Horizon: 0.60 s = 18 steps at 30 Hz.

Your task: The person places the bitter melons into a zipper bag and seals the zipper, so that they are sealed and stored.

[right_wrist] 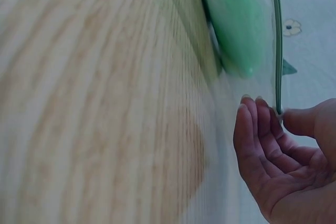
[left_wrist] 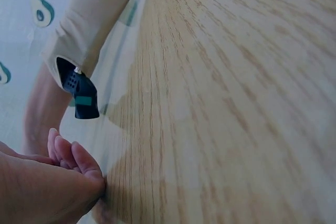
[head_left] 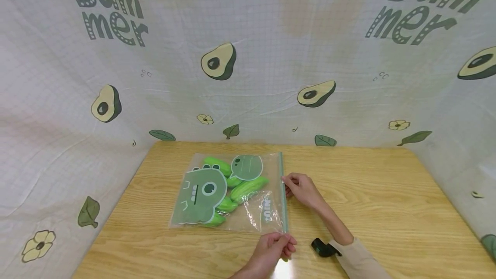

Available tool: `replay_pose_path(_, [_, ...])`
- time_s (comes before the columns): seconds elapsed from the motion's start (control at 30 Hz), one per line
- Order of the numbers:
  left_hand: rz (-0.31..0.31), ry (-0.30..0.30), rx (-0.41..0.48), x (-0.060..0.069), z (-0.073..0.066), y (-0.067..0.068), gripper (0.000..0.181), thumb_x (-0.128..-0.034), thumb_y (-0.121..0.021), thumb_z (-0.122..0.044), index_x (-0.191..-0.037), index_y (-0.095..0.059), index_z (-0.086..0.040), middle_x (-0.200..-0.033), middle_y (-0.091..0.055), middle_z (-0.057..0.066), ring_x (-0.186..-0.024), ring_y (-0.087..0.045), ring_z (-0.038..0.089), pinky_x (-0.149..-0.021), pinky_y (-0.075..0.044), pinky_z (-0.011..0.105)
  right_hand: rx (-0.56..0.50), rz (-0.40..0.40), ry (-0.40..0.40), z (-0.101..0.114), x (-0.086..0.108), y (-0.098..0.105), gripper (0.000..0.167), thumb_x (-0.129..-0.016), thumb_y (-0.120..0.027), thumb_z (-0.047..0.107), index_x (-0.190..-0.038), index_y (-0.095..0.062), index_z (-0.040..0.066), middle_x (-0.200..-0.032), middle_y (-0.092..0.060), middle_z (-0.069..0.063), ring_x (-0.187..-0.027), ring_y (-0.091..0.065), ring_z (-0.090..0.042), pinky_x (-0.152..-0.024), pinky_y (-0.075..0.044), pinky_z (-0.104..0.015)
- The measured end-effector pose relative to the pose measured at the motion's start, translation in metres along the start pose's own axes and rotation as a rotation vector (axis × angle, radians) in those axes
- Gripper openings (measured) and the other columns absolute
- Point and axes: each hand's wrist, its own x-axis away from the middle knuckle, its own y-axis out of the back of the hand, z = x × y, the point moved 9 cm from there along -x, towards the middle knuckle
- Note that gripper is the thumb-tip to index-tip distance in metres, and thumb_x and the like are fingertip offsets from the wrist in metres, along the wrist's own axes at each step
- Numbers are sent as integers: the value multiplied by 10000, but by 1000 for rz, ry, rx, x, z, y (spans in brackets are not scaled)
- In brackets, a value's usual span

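A clear zip bag (head_left: 255, 214) with a green cartoon print lies on the table, its green zip strip (head_left: 284, 201) running along the right side. Several green ridged vegetables, cucumber-like in shape, are inside; one vegetable (head_left: 248, 189) shows fully, others are partly behind the print. My left hand (head_left: 272, 246) pinches the near end of the strip at the bag's corner. Farther up, my right hand (head_left: 304, 189) holds the same strip between thumb and fingers. In the right wrist view, the right hand (right_wrist: 283, 156) grips the strip below a blurred green vegetable (right_wrist: 239, 30).
The wooden table (head_left: 368, 188) extends to the right of the bag. A white cloth (head_left: 263, 111) printed with avocados hangs behind and at both sides. A black camera mount (head_left: 323, 248) sits at the right sleeve (head_left: 356, 257).
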Motion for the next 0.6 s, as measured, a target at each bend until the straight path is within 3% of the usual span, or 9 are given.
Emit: replay_pose_path(0.6, [14, -14, 7, 0, 0, -1, 309, -1027, -513, -54, -1013, -629, 232, -764, -624, -13, -661, -553, 67, -629, -472, 140, 23, -24, 10, -2, -12, 4, 284, -1077, -547, 170, -966, -684, -53, -806, -686, -103, -736, -693, -293, -663, -612, -356])
